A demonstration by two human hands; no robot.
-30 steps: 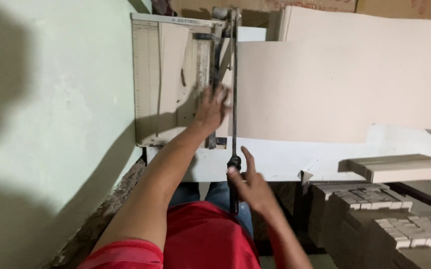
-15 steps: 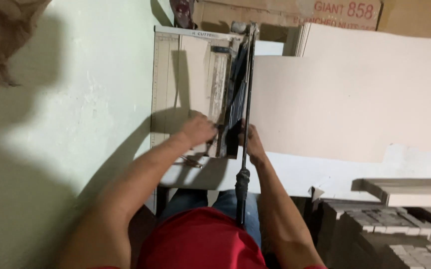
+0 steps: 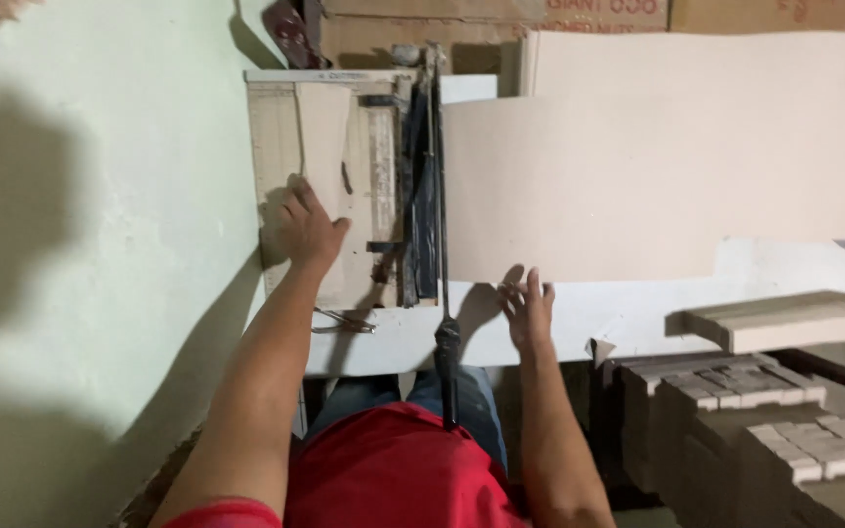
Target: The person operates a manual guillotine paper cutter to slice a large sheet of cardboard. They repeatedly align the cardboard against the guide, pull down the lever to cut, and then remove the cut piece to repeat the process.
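I see the large beige cardboard sheet lying uncut right of the paper cutter with its blade arm down, my left hand flat on a cut strip, right hand spread open at the sheet's edge.

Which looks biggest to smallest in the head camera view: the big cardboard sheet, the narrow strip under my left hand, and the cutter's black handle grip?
1. Big cardboard sheet, by far the largest.
2. Narrow strip under the left hand.
3. Black handle grip, smallest, though it sits nearest the camera.
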